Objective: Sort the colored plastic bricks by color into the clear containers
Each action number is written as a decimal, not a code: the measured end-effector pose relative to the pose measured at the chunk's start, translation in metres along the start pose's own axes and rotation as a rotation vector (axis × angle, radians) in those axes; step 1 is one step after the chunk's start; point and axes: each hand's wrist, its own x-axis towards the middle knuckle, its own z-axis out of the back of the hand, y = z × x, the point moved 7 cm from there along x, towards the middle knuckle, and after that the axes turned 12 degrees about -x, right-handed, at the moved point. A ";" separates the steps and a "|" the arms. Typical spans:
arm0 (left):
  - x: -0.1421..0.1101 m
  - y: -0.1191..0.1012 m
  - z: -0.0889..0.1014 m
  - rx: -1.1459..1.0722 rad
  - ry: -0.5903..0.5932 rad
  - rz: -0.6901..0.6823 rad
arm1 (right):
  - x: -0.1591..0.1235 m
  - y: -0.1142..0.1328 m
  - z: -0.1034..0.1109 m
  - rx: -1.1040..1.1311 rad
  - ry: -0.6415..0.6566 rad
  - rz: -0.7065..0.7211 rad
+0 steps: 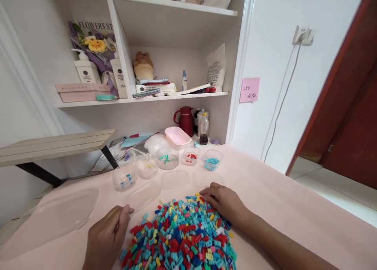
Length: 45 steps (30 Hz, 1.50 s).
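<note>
A heap of small colourful toy building bricks (182,234) lies in front of me, mostly turquoise and red, with some yellow, blue, green and white. My left hand (107,234) is beside the heap's left edge, fingers curled and thumb against them; whatever it may hold is hidden. At the heap's far right edge is my right hand (224,201), palm down, its loosely bent fingers apart and touching the outer bricks. Behind the heap stand clear tubs with sorted bricks: blue (125,179), yellow (147,168), green (167,160), red (191,157) and turquoise (211,162).
Clear lids (176,179) lie between tubs and heap; a large clear lid (64,211) is at left. Farther back are a pink basin (177,136), a dark red jug (186,120) and a bottle (204,128). A wooden-topped stand (59,144) juts in from the left.
</note>
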 end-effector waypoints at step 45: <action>-0.002 0.003 0.003 0.023 -0.060 -0.066 | 0.042 0.002 0.050 0.567 0.014 -0.109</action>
